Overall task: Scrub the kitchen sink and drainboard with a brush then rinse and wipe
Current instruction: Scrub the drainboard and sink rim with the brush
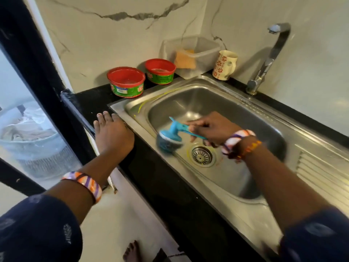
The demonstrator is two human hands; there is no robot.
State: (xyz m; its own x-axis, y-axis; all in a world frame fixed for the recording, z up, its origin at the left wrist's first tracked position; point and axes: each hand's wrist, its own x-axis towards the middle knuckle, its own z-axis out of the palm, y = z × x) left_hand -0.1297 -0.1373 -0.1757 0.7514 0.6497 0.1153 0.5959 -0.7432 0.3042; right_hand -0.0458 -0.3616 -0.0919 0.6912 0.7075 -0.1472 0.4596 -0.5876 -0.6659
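Scrubbing the sink basin near the drain

Head view: gripping the thin handle of the blue brush (171, 134), the right hand (211, 129) has its fingers curled round the stem while the round bristle head presses on the floor of the steel sink (188, 99), just beside the drain strainer (202, 155) on its left. The brush is blurred, so its exact tilt cannot be told. The left hand (111, 132) lies flat, fingers straight and holding nothing, on the front left corner of the black worktop (90, 99), touching the sink's rim. The ribbed drainboard (324, 171) runs off to the right of the basin and the tap (272, 53) stands at the worktop's back edge.

The brush looks light and stiff plastic, its slim handle likely slippery when wet, so a hold close to the head would probably give firmer pressure. Along the back edge sit two red-rimmed tubs (126, 82), a clear container (190, 55) with a sponge inside, and a flowered mug (224, 65).
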